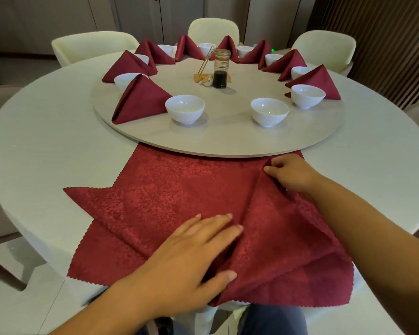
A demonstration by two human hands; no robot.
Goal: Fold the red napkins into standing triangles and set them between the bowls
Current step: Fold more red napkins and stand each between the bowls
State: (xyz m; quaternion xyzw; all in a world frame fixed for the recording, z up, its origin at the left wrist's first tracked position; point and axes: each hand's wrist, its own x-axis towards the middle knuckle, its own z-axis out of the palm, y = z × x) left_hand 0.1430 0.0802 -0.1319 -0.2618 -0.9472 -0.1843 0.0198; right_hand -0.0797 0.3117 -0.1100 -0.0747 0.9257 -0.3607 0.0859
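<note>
Napkin lies at the table's six o'clock, far edge under the turntable. Left hand flat, fingers spread, pressing it; right hand at its two o'clock, apparently pinching a fold.

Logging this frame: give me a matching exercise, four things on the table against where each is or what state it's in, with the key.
Column A
1. left hand
2. right hand
3. dark bottle
4. two nearest bowls

Column B
a. stands at the middle of the turntable
b. pinches a fold of the flat napkin
c. no folded napkin between them
d. lies flat, pressing the cloth down

Pairs: 1-d, 2-b, 3-a, 4-c
</note>
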